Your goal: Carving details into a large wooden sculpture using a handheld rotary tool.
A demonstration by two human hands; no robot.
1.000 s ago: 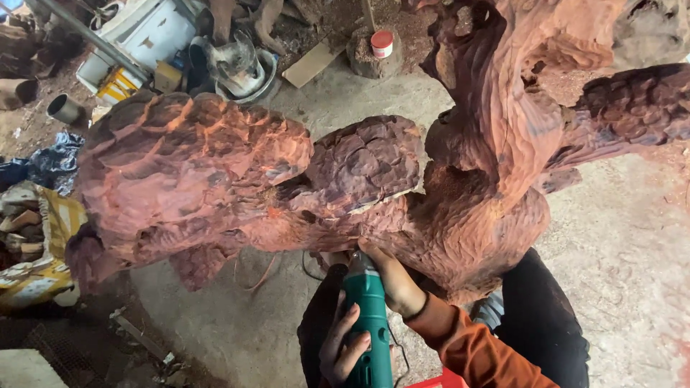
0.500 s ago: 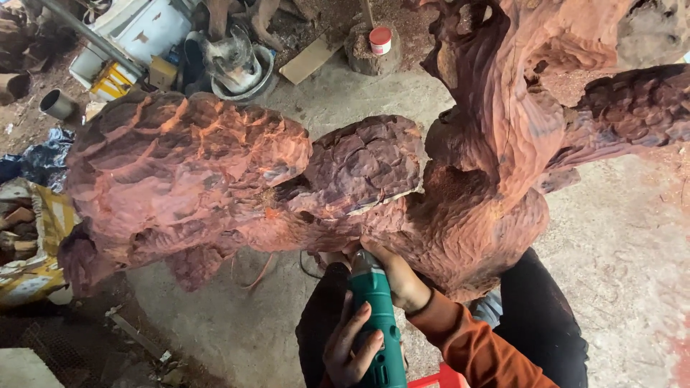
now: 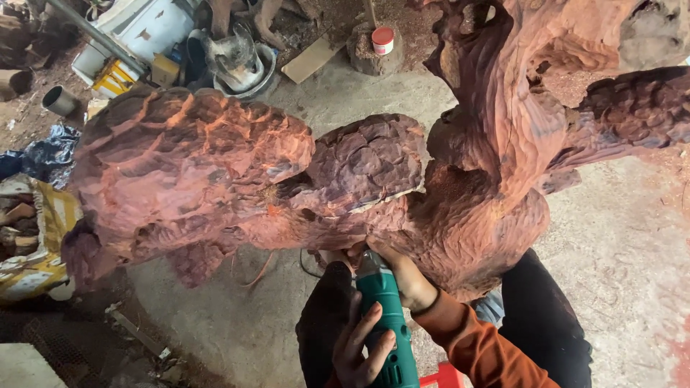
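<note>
A large reddish carved root sculpture (image 3: pixel 215 172) fills the view, with a taller trunk part (image 3: pixel 503 144) on the right. Under its lower middle I hold a green hand-held power grinder (image 3: pixel 384 323), its head pressed up against the wood. My right hand (image 3: pixel 402 276), in an orange sleeve, grips the front of the tool just below the wood. My left hand (image 3: pixel 363 348) wraps the tool's body lower down. The tool's tip is hidden by my fingers and the wood.
The sculpture stands on a dusty concrete floor (image 3: pixel 618 244). At the top left lie a white box (image 3: pixel 136 29), a yellow can (image 3: pixel 111 79), metal bowls (image 3: pixel 241 65) and a pipe (image 3: pixel 57 100). A red-lidded jar (image 3: pixel 382 39) sits on a stump. Rags and bags (image 3: pixel 32 237) lie at the left.
The grinder and both hands stay at the same spot under the wood. My left hand's fingers have shifted slightly on the tool's body.
</note>
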